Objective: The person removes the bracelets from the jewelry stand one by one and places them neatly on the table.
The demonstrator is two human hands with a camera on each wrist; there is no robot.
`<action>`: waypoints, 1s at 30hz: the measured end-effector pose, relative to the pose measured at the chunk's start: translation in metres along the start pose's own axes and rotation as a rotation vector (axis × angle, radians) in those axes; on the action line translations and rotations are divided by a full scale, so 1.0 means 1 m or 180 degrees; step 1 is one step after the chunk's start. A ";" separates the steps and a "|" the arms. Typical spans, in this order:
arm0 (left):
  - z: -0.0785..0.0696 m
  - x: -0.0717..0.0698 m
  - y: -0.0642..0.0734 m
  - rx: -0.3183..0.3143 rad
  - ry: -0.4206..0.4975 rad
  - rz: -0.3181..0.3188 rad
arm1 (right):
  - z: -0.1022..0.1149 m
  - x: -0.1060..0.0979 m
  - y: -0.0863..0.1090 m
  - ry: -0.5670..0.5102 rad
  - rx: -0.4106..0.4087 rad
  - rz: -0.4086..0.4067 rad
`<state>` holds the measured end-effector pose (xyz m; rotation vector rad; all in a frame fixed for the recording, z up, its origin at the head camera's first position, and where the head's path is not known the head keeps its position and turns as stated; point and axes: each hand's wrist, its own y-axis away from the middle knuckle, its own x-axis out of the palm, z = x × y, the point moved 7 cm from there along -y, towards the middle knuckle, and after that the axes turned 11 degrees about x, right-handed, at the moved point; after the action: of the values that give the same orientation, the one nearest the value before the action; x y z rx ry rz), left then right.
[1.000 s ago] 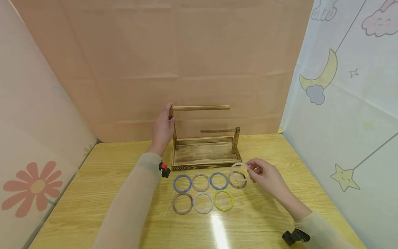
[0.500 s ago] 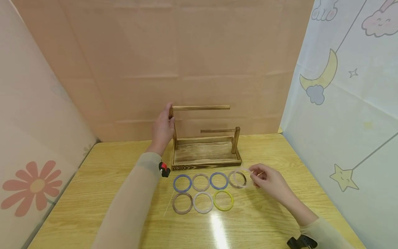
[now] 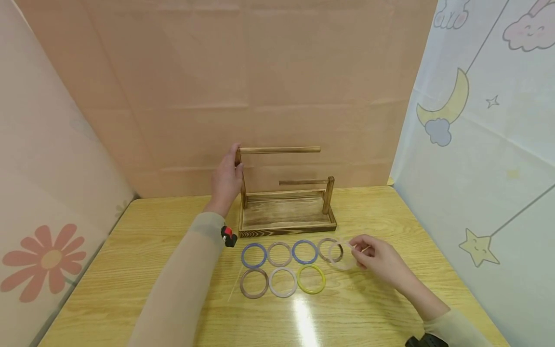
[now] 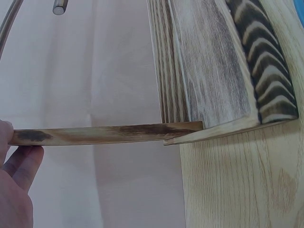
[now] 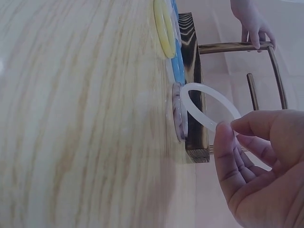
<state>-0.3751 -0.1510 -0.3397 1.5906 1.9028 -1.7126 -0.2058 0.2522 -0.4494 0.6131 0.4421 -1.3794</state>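
Observation:
At the back of the table, a wooden bangle stand (image 3: 288,231) has a tray base, two posts and two horizontal rods. My left hand (image 3: 227,180) grips the top of its taller left post (image 4: 104,133). Between thumb and fingertips, my right hand (image 3: 379,260) pinches a translucent white bangle (image 5: 202,88), held tilted above the table. In the head view this bangle overlaps a brown bangle (image 3: 321,251) at the right end of the back row. Both rods, the long upper one (image 3: 279,150) and the short lower one (image 3: 303,182), carry nothing.
Two rows of bangles lie in front of the stand: blue (image 3: 244,258), tan (image 3: 279,264) and blue (image 3: 305,262) ones behind, brown (image 3: 243,286), white (image 3: 284,295) and yellow (image 3: 323,279) ones nearer. A thin pale stick (image 3: 234,285) lies left of them. Fabric walls enclose the table.
My right hand has moved right and toward me, lowering the white bangle away from the stand's front edge. My left hand keeps its grip on the post.

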 end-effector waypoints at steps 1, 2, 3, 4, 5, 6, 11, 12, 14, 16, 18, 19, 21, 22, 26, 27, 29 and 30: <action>0.000 0.000 0.000 0.0002 -0.0001 -0.0001 | -0.001 0.000 0.000 0.0011 0.0005 0.0007; -0.001 0.000 0.000 0.0003 -0.0003 0.0002 | -0.002 0.001 0.000 0.0014 0.0013 0.0018; -0.001 0.000 0.000 0.0002 -0.0007 0.0005 | -0.003 0.001 0.000 0.0008 0.0028 0.0035; -0.001 0.000 0.000 0.0001 -0.0009 0.0007 | -0.004 0.002 0.000 -0.0008 0.0048 0.0058; -0.001 0.000 0.000 0.0001 -0.0012 0.0010 | -0.005 0.003 0.001 -0.0008 0.0068 0.0079; -0.001 0.000 0.000 0.0002 -0.0016 0.0009 | -0.006 0.003 0.001 -0.0029 0.0079 0.0116; 0.000 0.001 0.000 0.0005 -0.0007 0.0000 | -0.011 0.007 0.005 -0.0161 0.0122 0.0275; 0.000 0.001 0.000 0.0007 -0.0001 -0.0003 | -0.012 0.008 0.005 -0.0189 0.0132 0.0307; 0.001 0.001 0.000 0.0009 0.0001 -0.0002 | -0.015 0.009 0.006 -0.0216 0.0179 0.0354; 0.001 0.002 0.000 0.0014 -0.0005 -0.0003 | -0.017 0.010 0.006 -0.0210 0.0206 0.0396; 0.001 0.002 0.000 0.0021 -0.0021 -0.0010 | -0.019 0.011 0.006 -0.0209 0.0208 0.0442; 0.001 0.001 0.000 0.0026 -0.0026 -0.0017 | -0.019 0.012 0.006 -0.0209 0.0192 0.0462; 0.001 0.001 0.000 0.0039 -0.0030 -0.0034 | -0.019 0.013 0.007 -0.0207 0.0143 0.0514; 0.001 0.000 0.000 0.0047 -0.0032 -0.0042 | -0.019 0.015 0.007 -0.0207 0.0118 0.0542; 0.001 0.001 0.000 0.0059 -0.0043 -0.0040 | -0.018 0.020 0.007 -0.0153 0.0057 0.0600; 0.001 0.001 0.000 0.0056 -0.0045 -0.0038 | -0.017 0.021 0.007 -0.0120 0.0051 0.0594; 0.001 0.001 -0.001 0.0056 -0.0053 -0.0040 | -0.017 0.022 0.006 -0.0062 0.0057 0.0580; 0.001 0.001 -0.001 0.0060 -0.0053 -0.0046 | -0.017 0.023 0.006 -0.0044 0.0062 0.0582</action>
<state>-0.3767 -0.1511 -0.3403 1.5681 1.9007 -1.7487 -0.1953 0.2459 -0.4760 0.6437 0.3529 -1.2143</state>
